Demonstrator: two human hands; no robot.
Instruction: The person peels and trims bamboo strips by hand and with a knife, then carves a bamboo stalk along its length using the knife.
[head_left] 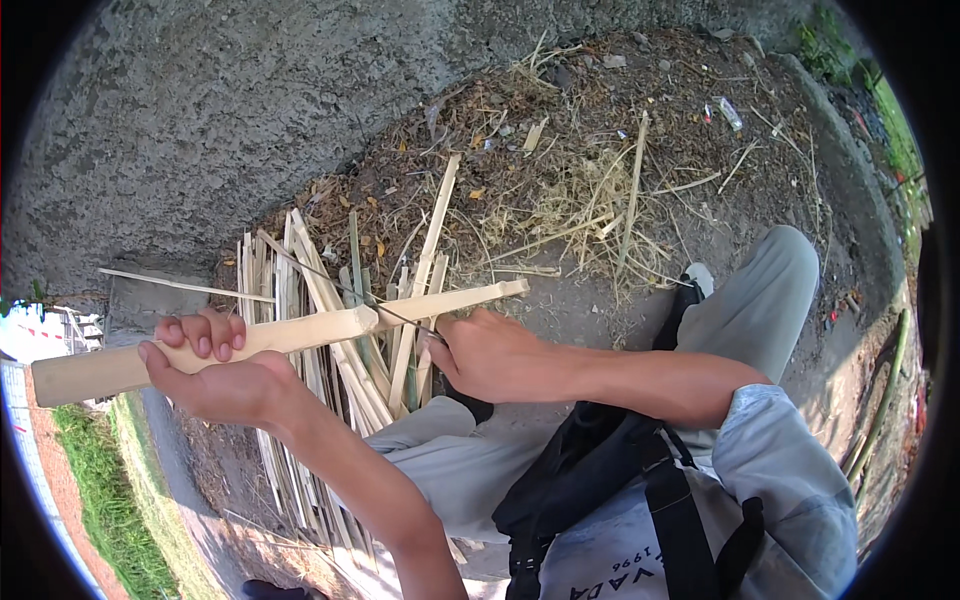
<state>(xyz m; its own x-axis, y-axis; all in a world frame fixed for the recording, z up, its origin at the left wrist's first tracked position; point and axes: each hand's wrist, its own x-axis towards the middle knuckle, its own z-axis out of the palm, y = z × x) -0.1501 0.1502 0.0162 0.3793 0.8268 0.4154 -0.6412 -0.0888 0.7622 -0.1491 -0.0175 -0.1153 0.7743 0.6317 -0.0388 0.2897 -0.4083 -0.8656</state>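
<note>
A long piece of pale wood lies across my front, thick on the left and narrower past a step near its middle. My left hand is closed around the thick part, fingers over its top edge. Beside the narrow part, my right hand is closed on a knife. The thin dark blade angles up and left across the wood, close to the step. Its handle is mostly hidden in my fist.
Many pale wooden strips lie in a heap beyond and below my left hand. Shavings litter the ground ahead, along a rough grey wall. My bent knee rises at the right. A black bag rests at my waist.
</note>
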